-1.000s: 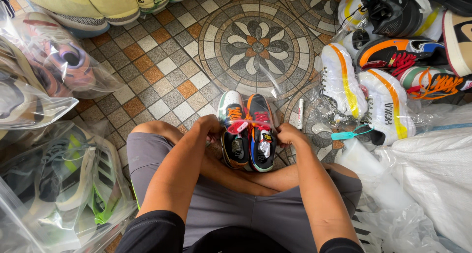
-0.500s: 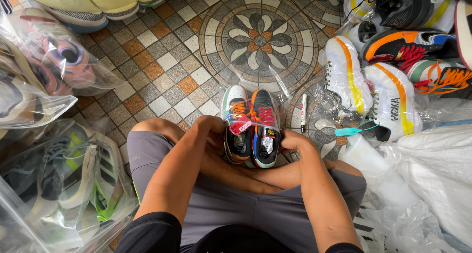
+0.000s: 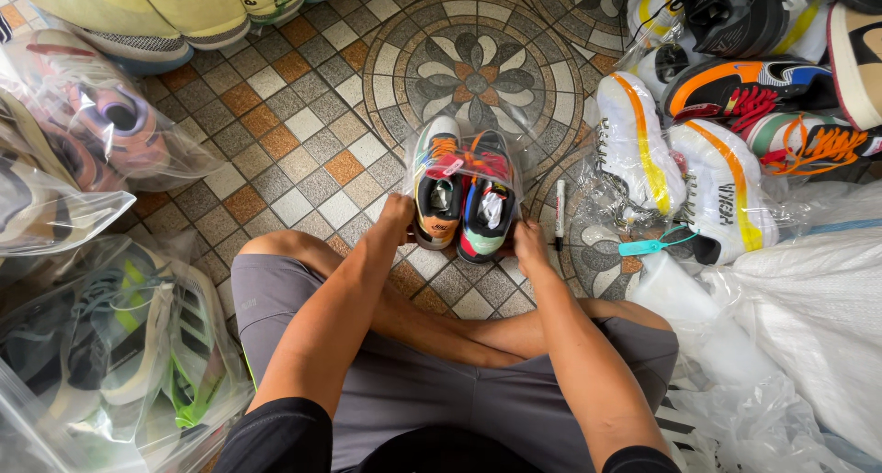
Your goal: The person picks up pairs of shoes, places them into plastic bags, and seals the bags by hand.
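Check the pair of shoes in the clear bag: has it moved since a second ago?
Yes. The bagged pair of shoes has slid forward, away from the person's lap, toward the round flower tile pattern; both the left hand and right hand grip its near end.

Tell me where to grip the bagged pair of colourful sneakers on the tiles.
Probably at the heel end of the bagged pair of sneakers, coming from the near side. The toes point away, the heels face the person, and the left hand and right hand already flank that end. The clear plastic looks slippery, so pinch the shoes through it.
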